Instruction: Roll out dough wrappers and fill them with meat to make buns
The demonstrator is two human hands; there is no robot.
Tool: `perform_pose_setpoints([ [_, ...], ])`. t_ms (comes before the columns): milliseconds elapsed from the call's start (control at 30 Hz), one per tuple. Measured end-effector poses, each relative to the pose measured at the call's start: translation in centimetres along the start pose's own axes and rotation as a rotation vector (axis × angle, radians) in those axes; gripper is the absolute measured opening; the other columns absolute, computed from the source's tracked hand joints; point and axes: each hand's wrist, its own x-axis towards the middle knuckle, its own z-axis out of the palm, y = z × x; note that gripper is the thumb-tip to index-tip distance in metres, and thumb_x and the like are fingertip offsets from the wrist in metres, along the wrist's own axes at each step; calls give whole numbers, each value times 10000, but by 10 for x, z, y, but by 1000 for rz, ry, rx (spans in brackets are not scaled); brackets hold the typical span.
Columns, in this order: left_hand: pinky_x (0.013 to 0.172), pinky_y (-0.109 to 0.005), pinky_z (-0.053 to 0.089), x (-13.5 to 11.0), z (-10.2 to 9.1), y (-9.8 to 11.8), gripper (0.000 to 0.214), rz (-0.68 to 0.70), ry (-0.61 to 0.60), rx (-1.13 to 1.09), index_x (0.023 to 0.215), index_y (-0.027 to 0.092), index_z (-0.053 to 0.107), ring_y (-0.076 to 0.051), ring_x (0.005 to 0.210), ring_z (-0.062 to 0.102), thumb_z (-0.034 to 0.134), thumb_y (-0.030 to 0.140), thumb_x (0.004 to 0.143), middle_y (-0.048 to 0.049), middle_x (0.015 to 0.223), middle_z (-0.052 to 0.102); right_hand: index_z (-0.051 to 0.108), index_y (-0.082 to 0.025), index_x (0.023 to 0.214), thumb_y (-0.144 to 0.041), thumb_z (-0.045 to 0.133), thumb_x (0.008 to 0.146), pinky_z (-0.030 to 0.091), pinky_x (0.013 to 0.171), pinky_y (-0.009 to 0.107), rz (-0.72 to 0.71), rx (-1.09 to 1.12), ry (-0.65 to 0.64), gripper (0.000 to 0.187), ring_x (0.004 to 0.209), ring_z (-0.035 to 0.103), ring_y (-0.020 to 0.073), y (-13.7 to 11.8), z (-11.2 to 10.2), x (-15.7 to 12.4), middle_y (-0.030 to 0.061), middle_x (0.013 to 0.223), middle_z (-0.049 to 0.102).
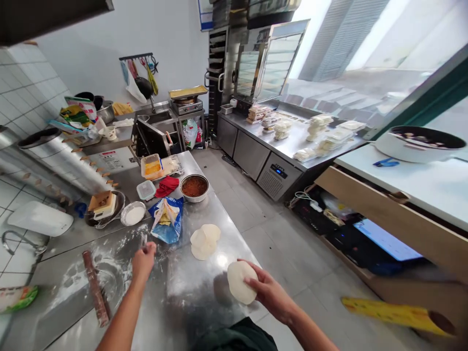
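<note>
A flat, pale dough round is held in my right hand, thumb on top and fingers beneath, above the front edge of the steel worktop. My left hand is closed over the table; something small and whitish shows at its fingertips, too blurred to name. Between the hands and farther off, several overlapping dough rounds lie on the steel. Just beyond my left hand is an open blue bag with yellowish contents. To its left lies a brown rolling pin on floured metal.
A round tin of reddish-brown filling stands near the table's right edge. Farther back are a red cloth, a bowl of white powder and a small scale. At right, a white counter holds a large pot.
</note>
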Motion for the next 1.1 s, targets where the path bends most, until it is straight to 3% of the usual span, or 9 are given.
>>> perform_pose_setpoints([
  [133,610,-322,536,-76,9,-26,668,195,-410,-373,1144,190,775,-212,657,684,509,733,861,-105,955,797,714,-146,1117,-541,785,799,487,683,286,-58,-116,-37,512,794,653,200,-15,65,-16,64,919,728],
  [233,610,-339,550,-109,8,-26,787,252,-661,-641,1263,187,721,-189,630,662,451,805,858,-118,1051,784,715,-145,1091,-545,764,828,466,680,272,-148,-224,-73,482,791,637,186,-4,123,-5,43,906,730],
  [367,865,-347,562,-108,-13,-30,603,370,-651,-655,1079,157,760,-265,944,721,649,692,823,-117,1011,784,705,-151,1083,-587,688,882,471,699,280,-164,-267,-137,480,808,638,192,11,184,2,40,931,726],
  [500,766,-324,544,-105,-33,-59,528,312,-509,-655,968,163,734,-255,845,712,647,666,834,-104,910,775,722,-135,913,-593,617,922,410,626,270,-209,-454,-37,469,712,568,167,21,215,1,31,794,683],
  [567,755,-306,534,-110,-37,-75,513,269,-466,-722,954,168,723,-238,828,708,614,660,861,-88,881,770,731,-146,972,-578,615,925,416,631,273,-239,-444,-14,449,730,570,172,27,224,2,30,825,689],
  [667,711,-286,521,-115,-41,-91,495,285,-577,-727,923,167,722,-218,767,701,625,649,859,-61,799,753,736,-156,1033,-545,658,903,431,642,273,-239,-391,-59,417,750,582,177,33,229,-2,27,860,695],
  [867,705,-280,516,-126,-42,-89,447,322,-596,-652,948,176,740,-211,756,697,622,603,887,-60,813,768,739,-150,1059,-524,742,853,460,695,279,-151,-245,-227,427,767,621,177,42,210,-16,30,853,702],
  [967,742,-289,529,-132,-16,-82,453,344,-599,-605,1036,184,754,-220,802,714,604,590,902,-75,903,788,716,-153,1128,-502,844,728,521,777,339,26,-9,-334,547,802,677,214,60,193,-6,44,881,728],
  [1100,774,-305,519,-105,33,-78,396,160,-381,-373,922,200,778,-237,798,735,548,522,931,-74,801,781,710,-165,1108,-450,862,677,531,689,328,96,85,-94,539,750,696,229,70,158,9,47,844,747],
])
